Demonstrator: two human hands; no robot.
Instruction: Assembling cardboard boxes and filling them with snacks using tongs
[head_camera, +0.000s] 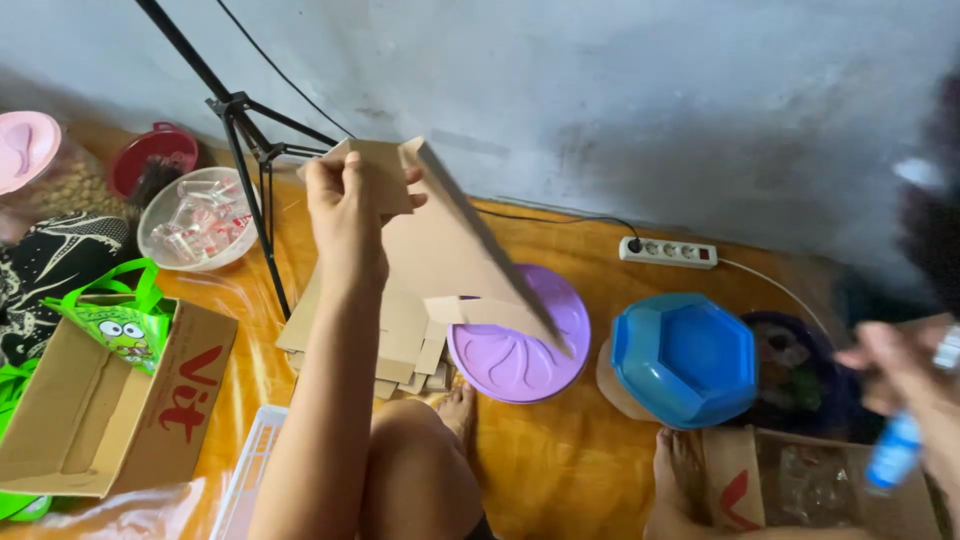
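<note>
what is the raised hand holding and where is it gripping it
The left hand holds a flat cardboard piece, pinching a flap at its top edge. The right hand at the frame's edge is blurred; it seems to hold a small blue bottle.

Location: I read this as a home floor used for hand packing | Evidence: orange floor covering (560, 470), rough grey wall (600, 90), power strip (668, 252), plastic bowl lids (685, 360), open carton (90, 410), stack of flat cardboard blanks (405, 345), tripod (245, 130).
</note>
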